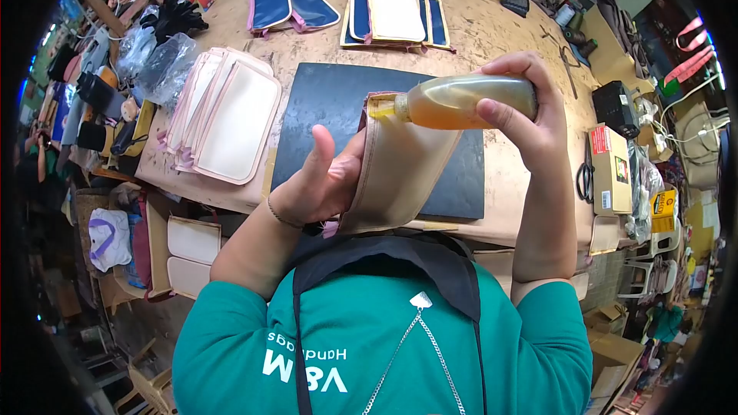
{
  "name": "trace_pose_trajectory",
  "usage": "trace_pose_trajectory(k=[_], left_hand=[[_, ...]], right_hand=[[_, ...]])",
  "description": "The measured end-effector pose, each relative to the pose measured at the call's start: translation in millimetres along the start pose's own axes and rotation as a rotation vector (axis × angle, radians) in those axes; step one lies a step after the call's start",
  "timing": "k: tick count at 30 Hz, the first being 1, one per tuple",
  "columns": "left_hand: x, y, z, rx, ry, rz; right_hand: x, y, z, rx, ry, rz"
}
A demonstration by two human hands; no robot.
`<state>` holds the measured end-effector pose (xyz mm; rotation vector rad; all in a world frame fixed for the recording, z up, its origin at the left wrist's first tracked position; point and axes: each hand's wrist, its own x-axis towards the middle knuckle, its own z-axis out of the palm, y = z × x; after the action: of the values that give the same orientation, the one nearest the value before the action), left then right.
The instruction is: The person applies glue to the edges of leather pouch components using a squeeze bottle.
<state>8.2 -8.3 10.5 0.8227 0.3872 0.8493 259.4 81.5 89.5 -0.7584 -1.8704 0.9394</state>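
Above a dark mat (315, 119), my left hand (327, 177) holds a beige panel (403, 173) with a stitched edge, its fingers behind the panel and its thumb raised. My right hand (530, 107) is wrapped round a clear squeeze bottle (469, 101) of amber liquid, tipped on its side. The bottle's yellowish nozzle (388, 110) points left and lies at the panel's upper edge. Left of the mat is a fanned stack of pale panels (238, 123) with rounded corners.
Blue and cream panels (396, 15) lie at the table's far side. Plastic bags (165, 61) and black gloves (173, 17) sit at the left. Black scissors (585, 180), a cardboard box (611, 169) and a black device (615, 107) are at the right edge.
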Motion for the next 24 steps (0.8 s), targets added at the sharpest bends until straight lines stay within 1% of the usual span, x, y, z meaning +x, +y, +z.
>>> trace_pose_trajectory(k=[4, 10, 13, 16, 19, 22, 24], left_hand=[[-1.5, 1.6, -0.2, -0.001, 0.005, 0.005], [-1.0, 1.2, -0.6, -0.028, 0.015, 0.013], [-0.9, 2.6, -1.0, -0.034, 0.023, 0.004], [0.1, 1.3, -5.4, -0.063, 0.029, 0.031], [2.0, 1.2, -6.8, -0.103, 0.022, 0.06], [1.3, 3.1, -6.4, -0.106, 0.044, 0.046], [1.3, 6.4, -4.4, -0.12, 0.046, 0.049]], right_hand=[[-1.1, 1.1, -3.1, -0.035, -0.076, 0.002], [-8.1, 6.4, 3.9, 0.055, -0.077, 0.023], [-10.9, 10.5, 4.4, 0.027, -0.098, 0.001], [-14.5, 9.7, 7.5, 0.017, -0.117, 0.018], [-16.6, 12.4, 10.7, 0.03, -0.12, -0.01], [-20.6, 13.2, 13.3, 0.065, -0.116, 0.039], [-20.5, 14.9, 13.8, 0.051, -0.137, 0.005]])
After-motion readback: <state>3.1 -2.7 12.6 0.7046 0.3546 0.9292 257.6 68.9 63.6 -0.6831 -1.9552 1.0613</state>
